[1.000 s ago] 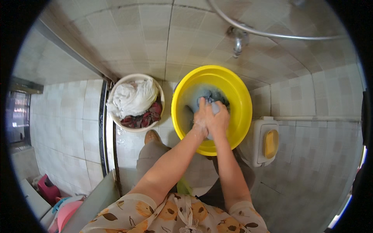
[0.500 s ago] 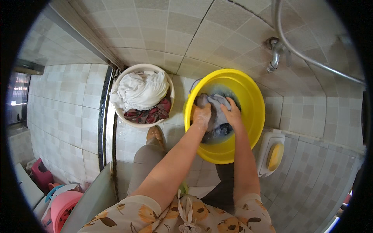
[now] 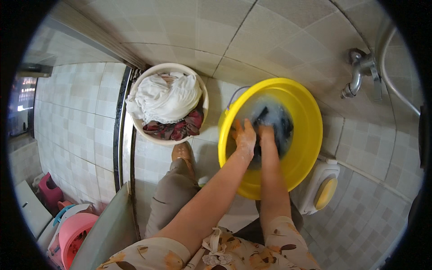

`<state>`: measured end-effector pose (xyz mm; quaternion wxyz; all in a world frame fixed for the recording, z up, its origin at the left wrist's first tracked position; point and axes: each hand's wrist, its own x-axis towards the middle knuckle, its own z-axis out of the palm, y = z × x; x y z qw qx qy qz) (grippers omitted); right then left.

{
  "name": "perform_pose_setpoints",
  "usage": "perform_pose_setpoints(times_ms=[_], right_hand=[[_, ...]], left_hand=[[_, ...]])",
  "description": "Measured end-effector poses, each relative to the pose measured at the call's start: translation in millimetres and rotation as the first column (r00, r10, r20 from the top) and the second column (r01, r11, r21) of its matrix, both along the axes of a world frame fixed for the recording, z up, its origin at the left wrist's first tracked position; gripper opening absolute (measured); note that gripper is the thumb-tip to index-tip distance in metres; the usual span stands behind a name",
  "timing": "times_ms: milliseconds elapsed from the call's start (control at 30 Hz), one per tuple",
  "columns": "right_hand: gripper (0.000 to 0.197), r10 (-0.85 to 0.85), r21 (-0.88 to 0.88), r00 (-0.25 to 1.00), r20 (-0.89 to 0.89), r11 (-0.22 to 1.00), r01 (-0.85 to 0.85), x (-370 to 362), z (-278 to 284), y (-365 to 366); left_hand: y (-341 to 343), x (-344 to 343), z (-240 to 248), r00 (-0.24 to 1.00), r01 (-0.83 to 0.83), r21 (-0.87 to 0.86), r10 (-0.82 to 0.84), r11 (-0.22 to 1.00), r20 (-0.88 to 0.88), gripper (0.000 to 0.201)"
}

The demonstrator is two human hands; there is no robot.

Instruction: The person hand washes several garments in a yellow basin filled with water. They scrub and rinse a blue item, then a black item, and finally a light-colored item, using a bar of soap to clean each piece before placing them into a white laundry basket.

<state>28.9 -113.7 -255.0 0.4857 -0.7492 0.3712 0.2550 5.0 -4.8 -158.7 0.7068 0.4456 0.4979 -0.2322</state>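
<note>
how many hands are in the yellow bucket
2: the left hand towards the left side of the bucket, and the right hand just right of it, its fingers hidden from view.

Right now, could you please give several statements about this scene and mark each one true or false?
1. The left hand and right hand are both inside the round yellow plastic bucket. True.
2. White cloth and dark red patterned cloth lie together in the round cream-coloured tub. True.
3. The tub stands to the right of the bucket. False: it stands to the left.
4. Dark cloth lies in cloudy water inside the bucket. True.
5. Water pours from the silver metal tap. False: no stream shows below the tap.
</note>
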Motion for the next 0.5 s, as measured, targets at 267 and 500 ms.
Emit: perform_pose_setpoints(times_ms=[267, 500], right_hand=[[0.030, 0.600, 0.056, 0.688, 0.409, 0.736, -0.675, -7.1, 197.8, 39.9], [0.034, 0.870, -0.622, 0.441, 0.222, 0.475, -0.623, -13.4, 174.1, 84.9]], left_hand=[[-2.0, 10.1, -41.7, 0.903, -0.304, -0.583, 0.423, 0.753, 0.076, 0.061], [2.8, -12.3, -69.0, 0.876, -0.234, -0.654, 0.448, 0.720, 0.180, 0.044]])
